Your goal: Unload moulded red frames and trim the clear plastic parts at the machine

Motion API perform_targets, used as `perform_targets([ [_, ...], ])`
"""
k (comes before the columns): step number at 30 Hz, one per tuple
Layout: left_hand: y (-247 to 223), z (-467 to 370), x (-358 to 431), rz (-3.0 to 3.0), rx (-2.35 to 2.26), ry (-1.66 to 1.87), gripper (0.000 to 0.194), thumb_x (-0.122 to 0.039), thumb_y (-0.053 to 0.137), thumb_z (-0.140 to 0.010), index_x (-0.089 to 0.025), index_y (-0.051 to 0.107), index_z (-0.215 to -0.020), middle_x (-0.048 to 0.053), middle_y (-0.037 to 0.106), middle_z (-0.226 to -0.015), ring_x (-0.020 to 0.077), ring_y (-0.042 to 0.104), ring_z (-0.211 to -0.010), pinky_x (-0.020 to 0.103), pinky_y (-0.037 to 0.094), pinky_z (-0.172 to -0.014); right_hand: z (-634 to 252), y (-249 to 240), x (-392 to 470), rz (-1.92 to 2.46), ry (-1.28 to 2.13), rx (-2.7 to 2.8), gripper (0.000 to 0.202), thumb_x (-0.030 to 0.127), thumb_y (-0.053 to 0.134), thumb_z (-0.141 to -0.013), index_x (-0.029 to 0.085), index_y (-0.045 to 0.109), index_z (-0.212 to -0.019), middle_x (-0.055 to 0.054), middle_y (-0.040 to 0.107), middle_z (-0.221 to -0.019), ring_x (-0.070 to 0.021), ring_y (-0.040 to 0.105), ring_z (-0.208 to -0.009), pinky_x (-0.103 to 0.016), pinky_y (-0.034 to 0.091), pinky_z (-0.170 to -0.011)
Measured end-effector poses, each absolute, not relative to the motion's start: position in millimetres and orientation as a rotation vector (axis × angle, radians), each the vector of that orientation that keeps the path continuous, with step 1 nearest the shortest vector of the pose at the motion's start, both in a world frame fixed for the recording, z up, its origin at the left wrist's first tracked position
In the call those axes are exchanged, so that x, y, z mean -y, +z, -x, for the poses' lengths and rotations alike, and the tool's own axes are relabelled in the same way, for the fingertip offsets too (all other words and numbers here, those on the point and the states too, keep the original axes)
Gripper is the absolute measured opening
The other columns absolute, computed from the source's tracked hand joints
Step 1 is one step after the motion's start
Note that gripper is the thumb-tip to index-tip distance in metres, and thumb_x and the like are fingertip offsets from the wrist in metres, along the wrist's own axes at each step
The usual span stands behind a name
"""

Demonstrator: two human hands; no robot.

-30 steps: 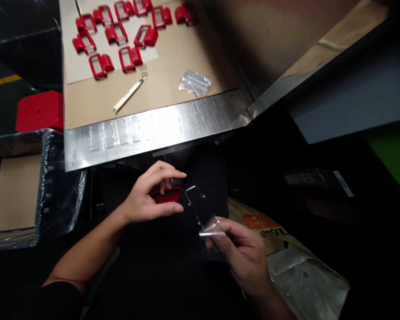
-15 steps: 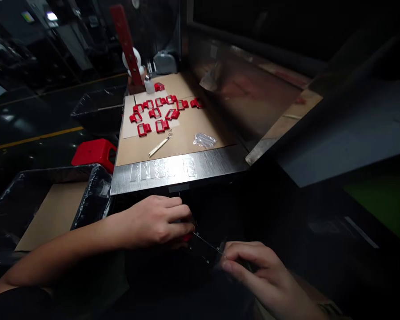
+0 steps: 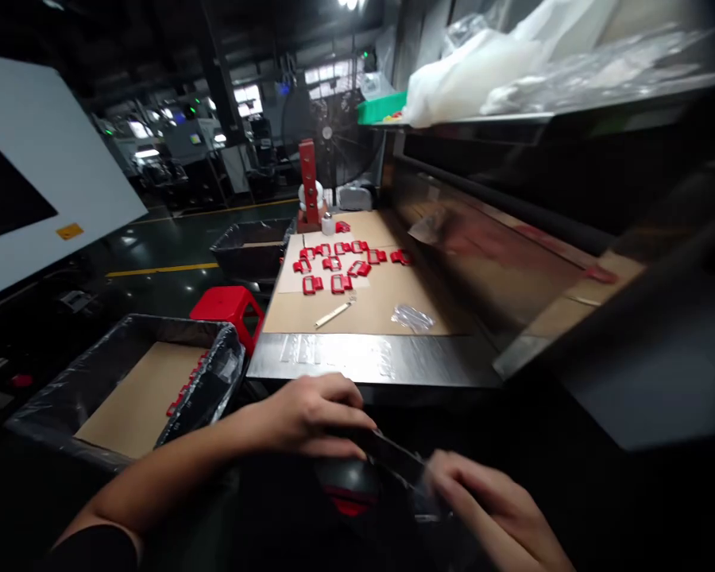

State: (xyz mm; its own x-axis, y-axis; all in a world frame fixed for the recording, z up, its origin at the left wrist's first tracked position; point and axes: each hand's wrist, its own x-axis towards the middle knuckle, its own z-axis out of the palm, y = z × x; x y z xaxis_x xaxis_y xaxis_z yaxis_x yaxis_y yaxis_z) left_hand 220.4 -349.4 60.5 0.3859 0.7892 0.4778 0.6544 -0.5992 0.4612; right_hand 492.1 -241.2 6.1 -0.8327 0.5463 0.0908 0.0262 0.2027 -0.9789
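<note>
My left hand [image 3: 325,417] is below the front edge of the table, its fingers closed round one end of a thin clear strip [image 3: 399,457]. Blurred by motion, my right hand [image 3: 470,485] pinches the strip's other end. A dark rounded object with a red lower part [image 3: 350,485] shows just under my left fingers; what bears it is hidden in the dark. On the table lie several red frames [image 3: 341,282], a pale cutter-like tool [image 3: 334,314] and a small pile of clear pieces [image 3: 412,318]. Clear strips [image 3: 310,349] lie along the metal edge.
To the left stand a red stool [image 3: 223,306] and a plastic-lined bin [image 3: 119,397] with cardboard and red parts inside. A red upright block [image 3: 308,183] and a small bottle [image 3: 327,225] are at the table's back. A shelf [image 3: 488,123] with plastic bags hangs at the right.
The view has tilted up, showing the shelf and fan. Both hands appear slightly lower and further right, and the dark rounded object with red now shows more clearly below my left hand.
</note>
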Motion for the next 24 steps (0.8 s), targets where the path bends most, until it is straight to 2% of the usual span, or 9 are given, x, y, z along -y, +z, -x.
perform_targets([
  [3,68.2,-212.6,353.4,-2.629,-1.423,0.91,0.034,-0.033,0.071,-0.095,-0.016,0.068,-0.124,0.013,0.067,-0.101,0.0216,0.064,-0.088,0.032,0.052,-0.075,-479.7,20.3,239.7,0.478,1.554,2.111,0.037,0.043,0.055,-0.1,0.018,0.062,-0.074,-0.002,0.057,-0.068,-0.0145,0.053,-0.062,-0.026,0.044,-0.057],
  [7,76.2,-209.3,356.7,-2.743,-1.464,0.863,0.034,-0.029,0.071,-0.095,-0.017,0.064,-0.126,0.01,0.065,-0.102,0.0195,0.063,-0.088,0.03,0.052,-0.072,-470.1,23.1,231.3,0.476,1.804,1.968,0.044,0.048,0.051,-0.102,0.018,0.057,-0.07,-0.001,0.055,-0.066,-0.0133,0.051,-0.06,-0.026,0.042,-0.056],
  [11,86.9,-210.5,358.7,-2.886,-1.653,0.774,0.028,-0.025,0.07,-0.095,-0.012,0.064,-0.119,0.01,0.064,-0.1,0.0212,0.062,-0.086,0.033,0.053,-0.07,-462.6,19.2,223.9,0.476,1.856,1.811,0.055,0.065,0.042,-0.1,0.018,0.07,-0.097,-0.006,0.066,-0.078,-0.0161,0.058,-0.066,-0.028,0.046,-0.059],
  [13,93.5,-211.1,359.4,-2.997,-1.74,0.666,0.025,-0.022,0.069,-0.094,-0.01,0.064,-0.115,0.01,0.064,-0.097,0.0218,0.061,-0.084,0.034,0.053,-0.069,-455.5,18.2,223.3,0.545,1.729,1.846,0.052,0.068,0.055,-0.092,0.019,0.069,-0.103,-0.008,0.069,-0.088,-0.0196,0.063,-0.075,-0.03,0.049,-0.062],
  [16,104.2,-212.4,360.2,-3.14,-1.76,0.526,0.023,-0.019,0.07,-0.093,-0.007,0.064,-0.112,0.01,0.065,-0.095,0.0219,0.06,-0.08,0.037,0.054,-0.068,-442.2,18.6,224.8,0.718,1.339,1.975,0.04,0.053,0.083,-0.075,0.021,0.068,-0.093,-0.01,0.066,-0.109,-0.0242,0.064,-0.094,-0.032,0.051,-0.07],
  [18,110.8,-213.6,360.6,-3.194,-1.735,0.471,0.022,-0.016,0.071,-0.093,-0.006,0.065,-0.111,0.01,0.066,-0.095,0.0217,0.059,-0.079,0.038,0.054,-0.067,-435.4,20.2,225.3,0.748,1.178,1.973,0.042,0.048,0.089,-0.068,0.021,0.065,-0.088,-0.013,0.059,-0.13,-0.0264,0.062,-0.105,-0.033,0.05,-0.072],
  [19,113.5,-214.3,360.8,-3.212,-1.72,0.457,0.021,-0.014,0.071,-0.092,-0.005,0.065,-0.11,0.01,0.066,-0.094,0.0215,0.059,-0.078,0.038,0.053,-0.066,-433.5,21.4,225.3,0.728,1.201,1.947,0.046,0.049,0.09,-0.066,0.021,0.065,-0.092,-0.013,0.055,-0.137,-0.0268,0.061,-0.107,-0.033,0.051,-0.072],
  [21,117.5,-215.8,361.7,-3.245,-1.701,0.432,0.02,-0.012,0.071,-0.091,-0.004,0.066,-0.108,0.009,0.066,-0.092,0.0211,0.059,-0.076,0.038,0.053,-0.064,-431.7,24.4,225.4,0.65,1.426,1.871,0.056,0.053,0.085,-0.072,0.023,0.061,-0.112,-0.014,0.057,-0.139,-0.0254,0.063,-0.105,-0.034,0.052,-0.075],
  [24,119.6,-218.2,363.5,-3.306,-1.695,0.355,0.022,-0.008,0.073,-0.088,-0.002,0.067,-0.108,0.01,0.067,-0.092,0.0212,0.059,-0.075,0.038,0.053,-0.063,-428.3,29.5,227.6,0.565,1.756,1.788,0.067,0.062,0.063,-0.089,0.024,0.046,-0.141,-0.011,0.07,-0.119,-0.0234,0.068,-0.097,-0.037,0.054,-0.082],
])
